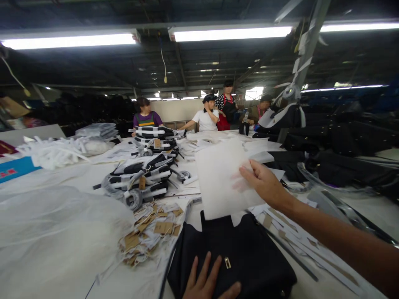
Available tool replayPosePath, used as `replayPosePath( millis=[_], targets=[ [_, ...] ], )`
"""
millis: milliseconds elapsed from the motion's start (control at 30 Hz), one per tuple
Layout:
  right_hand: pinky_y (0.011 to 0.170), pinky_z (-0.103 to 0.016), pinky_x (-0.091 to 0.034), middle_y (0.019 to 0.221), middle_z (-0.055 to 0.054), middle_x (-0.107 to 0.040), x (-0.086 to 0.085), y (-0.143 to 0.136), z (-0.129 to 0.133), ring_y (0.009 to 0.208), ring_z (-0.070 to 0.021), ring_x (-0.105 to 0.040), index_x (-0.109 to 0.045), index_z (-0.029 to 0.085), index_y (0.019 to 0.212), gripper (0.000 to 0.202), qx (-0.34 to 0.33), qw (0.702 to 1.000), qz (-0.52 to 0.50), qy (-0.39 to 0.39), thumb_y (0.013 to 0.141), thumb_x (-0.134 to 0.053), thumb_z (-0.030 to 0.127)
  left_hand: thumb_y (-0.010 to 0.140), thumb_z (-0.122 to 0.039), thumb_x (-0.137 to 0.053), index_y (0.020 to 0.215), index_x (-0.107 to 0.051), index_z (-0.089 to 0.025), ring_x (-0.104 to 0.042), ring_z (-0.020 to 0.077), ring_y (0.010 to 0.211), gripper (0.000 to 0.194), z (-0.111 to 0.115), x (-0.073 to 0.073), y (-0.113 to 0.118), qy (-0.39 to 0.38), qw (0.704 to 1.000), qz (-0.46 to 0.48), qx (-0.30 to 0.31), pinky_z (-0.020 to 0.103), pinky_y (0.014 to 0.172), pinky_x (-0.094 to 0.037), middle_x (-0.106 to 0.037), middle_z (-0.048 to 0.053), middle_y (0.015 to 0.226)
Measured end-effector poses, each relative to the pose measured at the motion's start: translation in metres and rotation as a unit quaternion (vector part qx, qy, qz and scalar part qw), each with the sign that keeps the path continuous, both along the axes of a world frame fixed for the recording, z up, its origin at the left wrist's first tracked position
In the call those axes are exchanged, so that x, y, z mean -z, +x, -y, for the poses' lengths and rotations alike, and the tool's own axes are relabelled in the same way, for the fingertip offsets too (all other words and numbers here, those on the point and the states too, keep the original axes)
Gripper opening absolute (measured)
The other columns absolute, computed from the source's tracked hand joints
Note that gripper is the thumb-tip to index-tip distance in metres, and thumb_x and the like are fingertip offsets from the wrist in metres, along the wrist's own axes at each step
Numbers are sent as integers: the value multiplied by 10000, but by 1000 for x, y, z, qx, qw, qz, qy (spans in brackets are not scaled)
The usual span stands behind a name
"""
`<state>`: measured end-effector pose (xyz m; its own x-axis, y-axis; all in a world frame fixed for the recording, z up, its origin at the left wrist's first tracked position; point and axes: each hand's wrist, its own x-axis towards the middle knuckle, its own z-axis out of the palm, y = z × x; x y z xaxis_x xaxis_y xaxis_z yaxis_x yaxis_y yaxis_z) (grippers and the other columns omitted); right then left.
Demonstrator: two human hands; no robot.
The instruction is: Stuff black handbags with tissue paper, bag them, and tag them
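Note:
A black handbag (249, 249) with a small gold-coloured metal fitting (227, 263) lies flat on the table in front of me. My left hand (207, 280) rests on it with the fingers spread, at the bottom of the view. Above the bag's far edge, my right hand (260, 180) pinches a white, slightly see-through sheet (218, 178) by its right side. Some of my right fingers show faintly through the sheet, behind it. Just left of the bag is a heap of brown and white string tags (152, 232).
Stacked black bags with white wrapping (146, 174) stand beyond the tags. Clear plastic sheeting (56, 236) covers the left side, near white rolls (56, 151). Paper strips (311, 245) and black material (339, 170) lie at right. Several people (205, 118) are at the far side.

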<state>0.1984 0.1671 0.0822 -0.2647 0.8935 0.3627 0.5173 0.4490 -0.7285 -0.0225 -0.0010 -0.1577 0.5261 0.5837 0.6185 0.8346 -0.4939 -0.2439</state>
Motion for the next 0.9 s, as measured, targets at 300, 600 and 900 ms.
replayPosePath(
  millis=[300,600,900],
  targets=[
    [721,-355,-610,1446,-134,-566,99,9,56,856,-252,-755,-302,293,1568,724,-14,953,299,49,895,-478,92,842,-668,-620,1540,-252,-440,-611,350,1220,820,9,-32,-3,-118,992,6,54,543,919,-558,-570,127,1424],
    [1163,-536,-363,1563,-77,-427,105,12,69,1461,-277,-350,-508,282,1455,611,-298,828,388,273,917,-475,-6,902,-604,-559,1563,-237,-379,-687,243,1054,769,26,-4,-9,-179,983,20,30,339,802,-590,-667,46,1312],
    [1100,-652,-365,1528,-220,-439,96,10,83,1380,-430,-439,-482,218,1492,688,-260,875,406,-31,897,-627,531,900,-594,-582,1539,-243,-461,-569,289,1262,735,25,-38,-4,-248,966,57,47,471,1042,-486,-565,40,1431]
  ],
)
